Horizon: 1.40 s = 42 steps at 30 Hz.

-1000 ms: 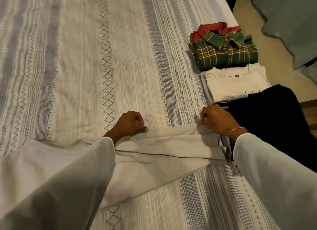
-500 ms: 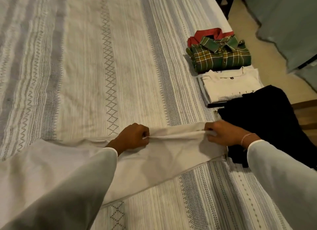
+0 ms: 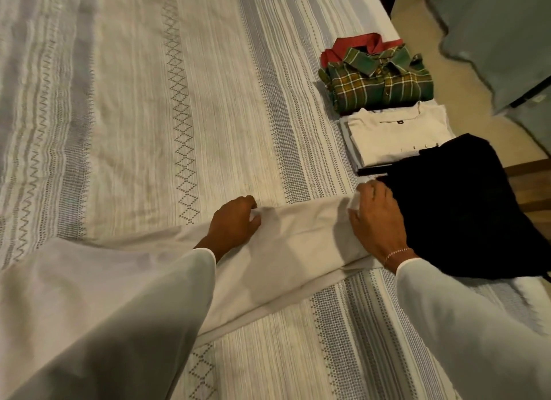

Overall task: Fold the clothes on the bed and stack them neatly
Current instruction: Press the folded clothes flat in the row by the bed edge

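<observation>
the far edge of a cream garment [image 3: 292, 250] is pinched by the left hand [image 3: 232, 223], fingers curled over the cloth, and its right end is held under the curled fingers of the right hand [image 3: 378, 220], a fold of cloth being caught in that grip. the garment is laid flat across the near part of the bed [image 3: 149, 116], which is covered by a white spread woven with grey stripes and diamond bands. just beside the right hand a dark garment [image 3: 462, 208] is spread. beyond it a folded white t-shirt [image 3: 396, 134] is seen, then a folded green plaid shirt [image 3: 378, 83] over something red. both forearms are covered by loose pale sleeves [image 3: 104, 310]. a tan floor [image 3: 453, 86] is seen past the bed's right edge.
</observation>
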Tool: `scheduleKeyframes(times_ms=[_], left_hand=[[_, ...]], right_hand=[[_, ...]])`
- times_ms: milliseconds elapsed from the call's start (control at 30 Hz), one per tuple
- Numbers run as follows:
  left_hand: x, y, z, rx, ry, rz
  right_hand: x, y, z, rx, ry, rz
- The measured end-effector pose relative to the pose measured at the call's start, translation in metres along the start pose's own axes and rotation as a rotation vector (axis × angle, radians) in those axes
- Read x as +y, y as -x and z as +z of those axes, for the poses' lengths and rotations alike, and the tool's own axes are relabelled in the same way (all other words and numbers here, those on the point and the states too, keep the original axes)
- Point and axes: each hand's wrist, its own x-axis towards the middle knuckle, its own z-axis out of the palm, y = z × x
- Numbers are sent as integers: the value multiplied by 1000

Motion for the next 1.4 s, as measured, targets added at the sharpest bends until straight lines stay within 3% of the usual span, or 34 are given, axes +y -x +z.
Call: scheduleKeyframes(times_ms=[67,200,333,400,500,667,767,867,1067,1267,1400], left_hand=[[2,-2,2,12,23,-12],[19,-3,11,-18,27,45],[49,0,19,116,-171,214],[77,7,26,179,-192,360],[122,25,52,55,-171,569],[163,33,91,-53,-282,474],[169,34,95,-49,-258,472],[171,32,93,3,-38,361],[171,38,79,213,287,199],[178,50,72,294,327,214],[181,61,75,352,181,403]], right_hand=[[-9,31,-4,-6,-121,28],[-12,92,14,-191,-392,489],[-6,112,36,-121,-717,846],[-12,112,33,-49,-843,867],[-17,116,31,-63,-799,789],[2,121,36,-186,-906,746],[6,131,31,-137,-717,695],[4,140,36,-16,-731,828],[0,134,47,161,-1284,1067],[-1,120,44,349,-1597,1332],[10,119,43,392,-1676,1410]])
